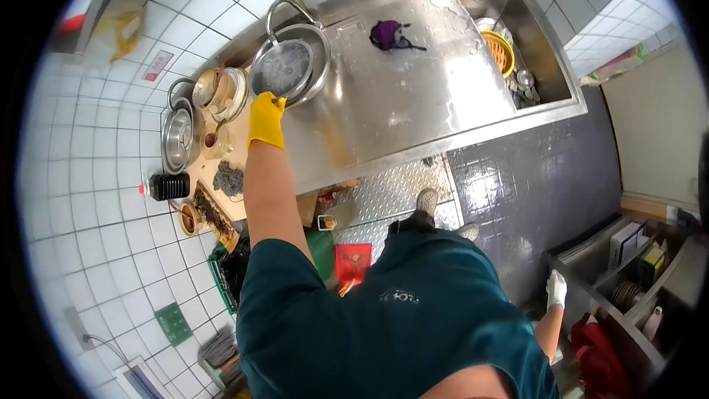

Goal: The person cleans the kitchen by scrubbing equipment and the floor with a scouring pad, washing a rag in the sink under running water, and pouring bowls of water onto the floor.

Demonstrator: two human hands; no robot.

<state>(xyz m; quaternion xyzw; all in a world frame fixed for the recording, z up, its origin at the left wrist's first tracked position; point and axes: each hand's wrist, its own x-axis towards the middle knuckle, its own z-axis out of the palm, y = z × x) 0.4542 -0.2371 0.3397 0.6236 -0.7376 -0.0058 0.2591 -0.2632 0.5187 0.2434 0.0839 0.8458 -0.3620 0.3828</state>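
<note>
My left hand (266,119), in a yellow rubber glove, is closed on the near edge of a round metal strainer (283,68). The strainer lies tilted inside a wider metal basin (319,55), beside an arched metal handle (283,4), on the left of the steel counter. My right hand (556,290), in a white glove, hangs low at my right side near the open shelf unit. Its fingers look loosely stretched, with nothing visible in them. A crumpled purple cloth-like item (390,35) lies on the counter beyond the basin.
At the right end is a sink (550,74) holding a yellow basket (498,54) and metal utensils. Left of me stand stacked bowls (219,92), another metal pot (179,137) and a dark bottle (168,187). A red dustpan-like item (353,261) sits on the floor.
</note>
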